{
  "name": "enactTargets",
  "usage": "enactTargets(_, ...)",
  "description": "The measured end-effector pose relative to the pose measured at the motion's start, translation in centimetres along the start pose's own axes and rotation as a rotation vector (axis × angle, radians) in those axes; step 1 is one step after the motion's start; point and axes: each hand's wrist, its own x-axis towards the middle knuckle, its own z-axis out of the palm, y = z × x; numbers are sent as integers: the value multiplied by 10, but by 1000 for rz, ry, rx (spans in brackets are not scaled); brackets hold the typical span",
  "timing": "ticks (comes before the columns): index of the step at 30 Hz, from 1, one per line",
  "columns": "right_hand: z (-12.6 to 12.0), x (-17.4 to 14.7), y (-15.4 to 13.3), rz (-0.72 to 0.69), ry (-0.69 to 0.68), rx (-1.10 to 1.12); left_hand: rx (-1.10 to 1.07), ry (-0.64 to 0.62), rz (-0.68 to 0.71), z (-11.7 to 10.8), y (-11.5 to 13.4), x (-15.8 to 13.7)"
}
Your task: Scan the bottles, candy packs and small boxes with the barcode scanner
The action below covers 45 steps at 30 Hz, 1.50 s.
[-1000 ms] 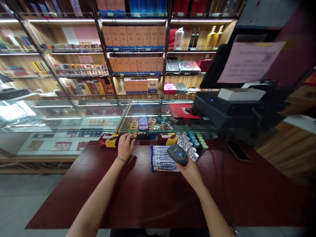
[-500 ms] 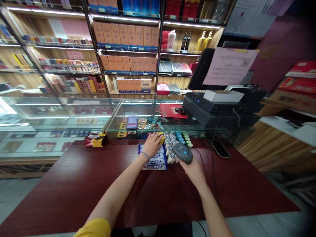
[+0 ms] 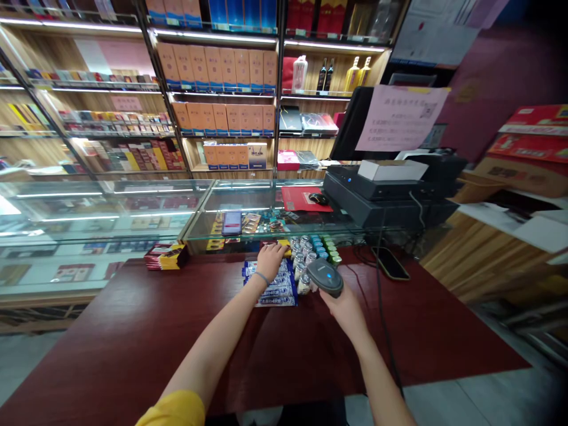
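Note:
My right hand (image 3: pixel 345 307) is wrapped round the handle of a black barcode scanner (image 3: pixel 325 277) with a small blue light on top. The scanner's head is over the near end of rows of small capped bottles (image 3: pixel 304 283), white, blue and green. My left hand (image 3: pixel 270 260) reaches over several blue-and-white packets (image 3: pixel 277 290) laid side by side. Its fingers curl down onto a yellow-and-dark-red packet (image 3: pixel 284 248) behind them; the fingertips are partly hidden. A similar stack of dark red and yellow packets (image 3: pixel 166 257) lies farther left.
The dark red counter (image 3: pixel 177 337) meets a glass display case (image 3: pixel 199 225) with a phone (image 3: pixel 231 223) on it. Another phone (image 3: pixel 390 263) and a cable (image 3: pixel 380 313) lie right. A monitor (image 3: pixel 350 124) and black till machine (image 3: pixel 355 195) stand behind.
My left hand's fingers have drawn in from stretched out to curled over the yellow-and-dark-red packet. The scanner stays in my right hand, nearly in place. The view has shifted slightly.

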Motion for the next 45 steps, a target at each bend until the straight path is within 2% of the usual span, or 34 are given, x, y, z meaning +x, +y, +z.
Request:
enactTargets(4, 0, -1, -2, -3, 18, -4, -109, 68, 28, -12, -6, -4)
enactTargets(6, 1, -3, -2, -11, 27, 12, -215, 154, 32, -20, -13, -13)
enactTargets(8, 4, -5, -2, -17, 26, 28, -358, 263, -28, -29, -22, -28)
enactTargets(12, 16, -10, -7, -17, -4, 72, -752, 486, -394, -41, -45, -64)
enactTargets(15, 32, -13, -11, -40, -26, 96, -1153, 637, -649, -44, -63, -90)
enactTargets(18, 52, -16, -11, -76, -67, 84, -1501, 749, -773, -42, -78, -115)
enactTargets(20, 67, -18, -11, -119, -95, 86, -1604, 814, -843, -39, -88, -128)
enactTargets(25, 102, -27, -27, -180, -285, 64, -1667, 937, -989, -30, -104, -147)
enactTargets(31, 128, -40, -49, -233, -406, 55, -1687, 963, -999, -30, -103, -147)
enactTargets(36, 134, -41, -49, -219, -413, 47, -1716, 954, -931, -32, -102, -147)
enactTargets(42, 130, -41, -54, -148, -404, 50, -1661, 924, -1030, -28, -106, -147)
enactTargets(45, 129, -39, -55, -157, -390, 46, -1638, 928, -1020, -28, -106, -147)
